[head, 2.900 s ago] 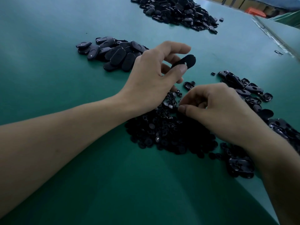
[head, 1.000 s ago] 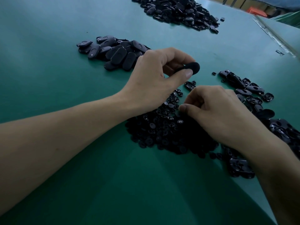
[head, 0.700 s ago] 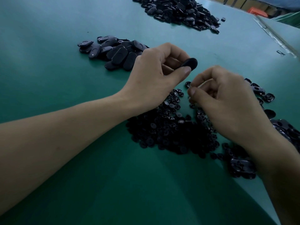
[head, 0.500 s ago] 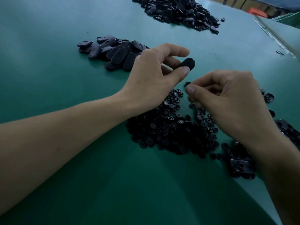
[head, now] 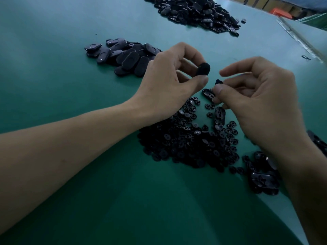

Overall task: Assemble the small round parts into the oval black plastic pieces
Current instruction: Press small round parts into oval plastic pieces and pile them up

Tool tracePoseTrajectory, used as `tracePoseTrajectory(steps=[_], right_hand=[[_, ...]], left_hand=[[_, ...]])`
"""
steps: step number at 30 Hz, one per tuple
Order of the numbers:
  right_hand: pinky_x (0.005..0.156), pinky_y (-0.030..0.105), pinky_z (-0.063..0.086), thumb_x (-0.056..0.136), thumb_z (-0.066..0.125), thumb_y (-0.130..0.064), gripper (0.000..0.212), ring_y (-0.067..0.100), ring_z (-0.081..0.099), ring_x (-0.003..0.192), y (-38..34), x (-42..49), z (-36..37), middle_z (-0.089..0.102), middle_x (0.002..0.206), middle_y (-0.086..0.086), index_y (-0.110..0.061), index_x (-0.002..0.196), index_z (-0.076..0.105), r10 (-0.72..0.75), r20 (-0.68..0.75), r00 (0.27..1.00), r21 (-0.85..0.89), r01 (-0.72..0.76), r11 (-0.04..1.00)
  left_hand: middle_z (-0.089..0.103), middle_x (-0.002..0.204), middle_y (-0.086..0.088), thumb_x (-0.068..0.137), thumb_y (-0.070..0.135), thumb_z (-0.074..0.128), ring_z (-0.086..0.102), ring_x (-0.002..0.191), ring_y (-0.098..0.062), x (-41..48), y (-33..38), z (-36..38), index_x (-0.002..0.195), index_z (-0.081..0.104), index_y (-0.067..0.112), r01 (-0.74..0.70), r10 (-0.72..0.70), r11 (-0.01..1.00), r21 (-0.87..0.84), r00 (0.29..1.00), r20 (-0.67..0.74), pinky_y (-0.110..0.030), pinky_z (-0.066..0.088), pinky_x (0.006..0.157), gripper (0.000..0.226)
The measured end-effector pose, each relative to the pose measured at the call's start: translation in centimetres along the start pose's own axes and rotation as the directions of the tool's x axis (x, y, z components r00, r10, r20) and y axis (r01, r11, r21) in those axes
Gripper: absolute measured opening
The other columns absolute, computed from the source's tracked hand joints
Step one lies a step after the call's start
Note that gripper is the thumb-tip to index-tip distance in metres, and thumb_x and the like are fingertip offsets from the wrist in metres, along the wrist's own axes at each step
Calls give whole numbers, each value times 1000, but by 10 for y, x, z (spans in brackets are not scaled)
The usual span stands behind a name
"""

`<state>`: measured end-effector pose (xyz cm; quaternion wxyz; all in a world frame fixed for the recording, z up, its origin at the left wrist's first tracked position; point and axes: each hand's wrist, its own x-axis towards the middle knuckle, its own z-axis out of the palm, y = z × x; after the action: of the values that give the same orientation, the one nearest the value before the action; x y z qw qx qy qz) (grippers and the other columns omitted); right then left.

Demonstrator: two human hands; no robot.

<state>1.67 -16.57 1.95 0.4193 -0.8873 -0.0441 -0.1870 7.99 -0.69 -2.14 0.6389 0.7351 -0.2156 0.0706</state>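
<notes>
Our left hand pinches an oval piece between thumb and fingers; beside it, our right hand grips a small round part at its fingertips.

Dim, bluish light, pale sheen on the green table upper left, wide-angle bending at edges, right hand slightly motion-blurred

L hand fingers pinched, R hand fingers pinched, raised
</notes>
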Motion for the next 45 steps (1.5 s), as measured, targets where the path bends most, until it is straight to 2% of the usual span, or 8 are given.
tracePoseTrajectory(steps=[4,7,12,17,21,25,31,45], right_hand=[[66,21,59,88,76,-12,14,6,73,69,-1,0,-1,73,74,-6,-24,90,69,5,-12,1000,32,-5,999],[65,18,56,89,74,-12,15,7,72,69,-1,0,-1,72,76,-7,-26,88,70,-16,-47,999,32,17,999],[63,16,53,90,73,-11,14,8,71,68,0,0,-2,71,75,-5,-25,91,70,-2,-79,997,96,9,995],[64,17,55,89,74,-10,13,12,74,69,1,1,-1,76,77,-3,-17,99,69,87,-52,995,251,-72,965],[63,21,56,87,76,-7,11,18,74,69,2,2,-2,77,76,4,-15,89,70,150,-23,988,350,-132,927],[60,19,53,85,78,-10,13,13,71,68,2,2,-2,75,73,-1,-22,83,72,140,-12,990,316,-129,940],[58,16,49,86,78,-11,12,8,64,64,2,3,0,71,67,-3,-22,83,74,134,5,991,305,-129,944],[56,16,48,88,75,-9,14,7,65,64,-1,2,1,72,68,-2,-21,82,72,164,23,986,301,-164,940]], left_hand=[[71,82,5,82,16,78,71,64,-13,-2,2,-1,107,64,27,-3,3,1000,0,1000,18,-32,59,69,31],[74,83,1,83,15,79,73,68,-20,-2,3,0,108,69,22,10,-9,1000,-10,1000,28,-40,62,73,28],[76,78,1,84,14,79,72,67,-19,-3,4,-1,109,65,17,30,-26,998,-54,997,74,-27,56,69,28],[74,76,-2,84,7,78,73,63,-23,-5,7,-1,109,64,13,18,-7,994,-107,995,101,-35,62,70,30],[75,84,-4,78,0,81,75,69,-21,-6,7,-2,108,65,14,23,-8,993,-117,992,128,-36,63,73,37],[75,83,-5,75,0,82,75,72,-20,-6,7,-1,103,63,17,20,-3,992,-125,991,133,-41,63,77,38],[77,80,-6,76,7,83,75,73,-25,-5,5,-1,99,60,17,4,11,994,-106,990,139,-48,62,76,34],[74,82,-6,73,8,87,75,71,-19,-5,4,-1,106,65,16,6,11,991,-132,992,129,-38,63,76,40]])
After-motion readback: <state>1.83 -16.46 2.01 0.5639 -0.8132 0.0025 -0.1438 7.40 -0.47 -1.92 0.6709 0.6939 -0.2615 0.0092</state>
